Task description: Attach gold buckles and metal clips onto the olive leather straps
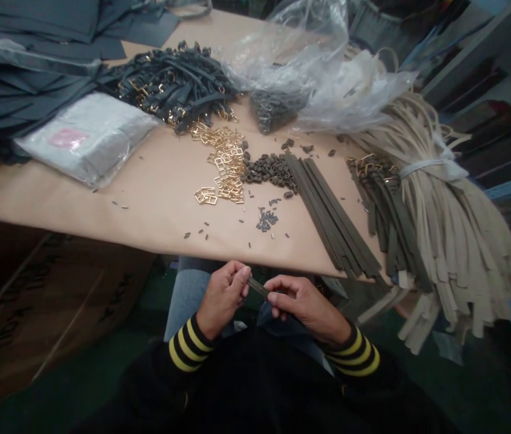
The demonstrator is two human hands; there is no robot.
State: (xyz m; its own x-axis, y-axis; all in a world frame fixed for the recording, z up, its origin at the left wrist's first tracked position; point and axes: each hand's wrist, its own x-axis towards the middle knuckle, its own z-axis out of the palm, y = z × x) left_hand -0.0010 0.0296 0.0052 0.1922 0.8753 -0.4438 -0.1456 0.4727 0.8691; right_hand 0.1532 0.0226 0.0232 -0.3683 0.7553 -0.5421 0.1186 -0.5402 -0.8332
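Note:
My left hand and my right hand are held together in front of me, below the table's front edge. Between them is a short olive leather strap. The fingers of my left hand pinch one end of it, and my right thumb and fingers close on the other end. Nearest to my hands on the table are a stack of long olive straps and scattered small dark metal pieces. Gold rectangular buckles lie in a heap further off.
Kraft paper covers the table. On it lie finished dark belts with gold buckles, a bundle of beige straps overhanging the right edge, plastic bags, and dark sheets. A cardboard box stands at lower left.

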